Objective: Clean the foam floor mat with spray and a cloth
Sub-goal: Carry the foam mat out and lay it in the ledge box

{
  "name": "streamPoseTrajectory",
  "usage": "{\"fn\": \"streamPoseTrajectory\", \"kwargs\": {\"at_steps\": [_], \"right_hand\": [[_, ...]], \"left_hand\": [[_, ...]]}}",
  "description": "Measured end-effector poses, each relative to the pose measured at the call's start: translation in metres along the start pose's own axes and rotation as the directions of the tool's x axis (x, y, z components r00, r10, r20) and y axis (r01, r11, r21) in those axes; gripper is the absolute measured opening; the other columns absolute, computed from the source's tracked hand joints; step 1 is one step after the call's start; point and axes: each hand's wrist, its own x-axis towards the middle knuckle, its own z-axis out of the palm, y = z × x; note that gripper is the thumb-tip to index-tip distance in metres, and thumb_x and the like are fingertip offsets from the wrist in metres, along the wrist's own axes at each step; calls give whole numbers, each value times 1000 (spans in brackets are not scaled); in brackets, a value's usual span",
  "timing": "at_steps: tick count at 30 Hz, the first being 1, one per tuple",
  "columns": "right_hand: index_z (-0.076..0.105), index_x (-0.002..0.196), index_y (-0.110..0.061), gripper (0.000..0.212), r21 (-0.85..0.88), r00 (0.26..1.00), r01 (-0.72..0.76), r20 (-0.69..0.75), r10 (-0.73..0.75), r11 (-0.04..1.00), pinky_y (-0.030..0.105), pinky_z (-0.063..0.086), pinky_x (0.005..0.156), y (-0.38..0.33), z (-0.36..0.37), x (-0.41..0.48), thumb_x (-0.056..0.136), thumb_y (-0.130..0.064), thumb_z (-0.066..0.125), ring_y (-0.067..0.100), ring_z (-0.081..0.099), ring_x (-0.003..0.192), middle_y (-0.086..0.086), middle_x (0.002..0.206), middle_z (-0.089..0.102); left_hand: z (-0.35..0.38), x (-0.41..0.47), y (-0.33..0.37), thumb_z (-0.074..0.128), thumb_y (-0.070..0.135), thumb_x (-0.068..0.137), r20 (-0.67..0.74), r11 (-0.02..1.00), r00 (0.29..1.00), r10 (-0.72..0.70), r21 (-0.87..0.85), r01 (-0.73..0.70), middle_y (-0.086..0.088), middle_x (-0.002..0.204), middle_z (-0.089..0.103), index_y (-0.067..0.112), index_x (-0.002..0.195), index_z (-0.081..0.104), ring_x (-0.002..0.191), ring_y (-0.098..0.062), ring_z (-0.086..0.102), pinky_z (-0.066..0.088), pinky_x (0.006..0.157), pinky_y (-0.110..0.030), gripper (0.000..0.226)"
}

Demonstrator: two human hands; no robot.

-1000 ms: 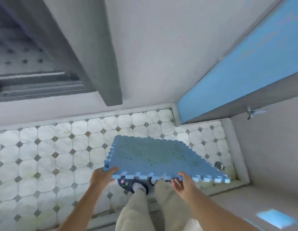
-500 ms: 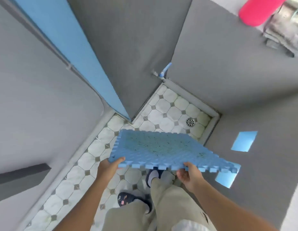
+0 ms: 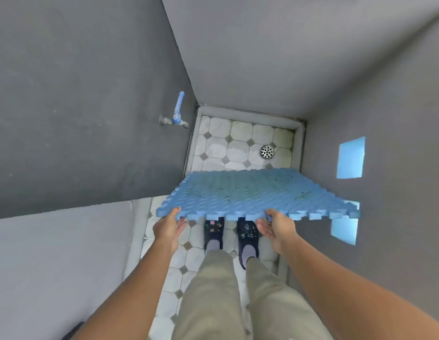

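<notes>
A blue foam floor mat (image 3: 250, 192) with jigsaw edges and dark specks on top is held flat in the air above the tiled floor. My left hand (image 3: 168, 228) grips its near edge at the left corner, thumb on top. My right hand (image 3: 277, 227) grips the same near edge further right. No spray bottle or cloth is in view.
I stand in a narrow tiled corner (image 3: 240, 146) between grey walls. A tap with a blue handle (image 3: 176, 114) sticks out of the left wall. A round floor drain (image 3: 266, 151) lies beyond the mat. My feet in dark slippers (image 3: 230, 234) are under the mat's near edge.
The view has swung round to face the corner with the tap and drain. The mat stays in both hands and now sits more level, closer to the drain.
</notes>
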Motion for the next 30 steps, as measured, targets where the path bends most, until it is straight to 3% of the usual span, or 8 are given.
{"fn": "streamPoseTrajectory", "kwargs": {"at_steps": [3, 5, 8, 11, 15, 19, 24, 30], "right_hand": [[62, 120, -2, 26, 74, 1000, 15, 5, -15, 997, 30, 58, 60, -9, 15, 8, 98, -15, 58, 23, 70, 83, 19, 115, 65], [62, 121, -3, 26, 119, 999, 36, 3, -37, 992, 30, 57, 61, -17, 24, 17, 97, -14, 59, 21, 70, 83, 16, 120, 64], [63, 116, -5, 20, 145, 997, 79, 8, -81, 986, 32, 60, 70, -34, 38, 35, 98, -12, 57, 21, 70, 88, 12, 121, 63], [63, 114, -6, 19, 177, 995, 97, 10, -101, 979, 33, 60, 75, -50, 52, 49, 97, -12, 58, 21, 71, 91, 6, 115, 63], [65, 102, -9, 8, 226, 995, 96, 18, -103, 969, 31, 59, 71, -67, 69, 67, 96, -12, 61, 22, 72, 92, 5, 108, 64], [66, 100, -9, 7, 221, 993, 110, 28, -119, 969, 33, 59, 76, -81, 80, 83, 95, -12, 62, 22, 71, 93, 5, 105, 63], [60, 119, -3, 28, 251, 979, 196, 5, -204, 948, 25, 57, 63, -100, 90, 108, 93, -15, 66, 16, 66, 82, 5, 105, 62], [49, 137, -3, 53, 298, 963, 228, 72, -260, 927, 26, 54, 62, -92, 82, 121, 90, -18, 69, 15, 67, 85, 3, 108, 61]], "left_hand": [[22, 20, 19, 67, 10, 97, 54, 999, 998, 22, -29, -21, -16, 132, 66, 10, 114, 64, 103, -27, 68, 54, 95, -36, 18], [40, 32, 33, 62, 9, 99, 125, 999, 991, 48, -18, -46, -16, 136, 65, 8, 128, 60, 100, -24, 69, 53, 94, -37, 30], [68, 49, 50, 60, 6, 99, 186, 997, 979, 79, -11, -78, -15, 137, 64, 7, 140, 54, 108, -27, 68, 54, 94, -40, 41], [93, 62, 64, 62, 7, 99, 202, 994, 974, 105, -42, -98, -12, 136, 65, 12, 135, 56, 119, -28, 67, 55, 94, -39, 37], [116, 80, 74, 67, 10, 96, 232, 990, 963, 137, -10, -138, -7, 134, 66, 18, 123, 57, 125, -25, 64, 55, 94, -41, 29], [132, 100, 78, 67, 8, 97, 230, 989, 963, 141, 2, -145, -6, 132, 63, 15, 119, 54, 131, -26, 58, 54, 96, -43, 27], [144, 119, 73, 67, 6, 96, 260, 985, 951, 168, -3, -173, -4, 128, 66, 14, 130, 55, 128, -23, 60, 54, 103, -47, 38], [155, 119, 74, 65, 4, 95, 297, 962, 915, 273, -80, -261, -6, 126, 67, 19, 114, 55, 124, -21, 66, 56, 101, -43, 25]]}}
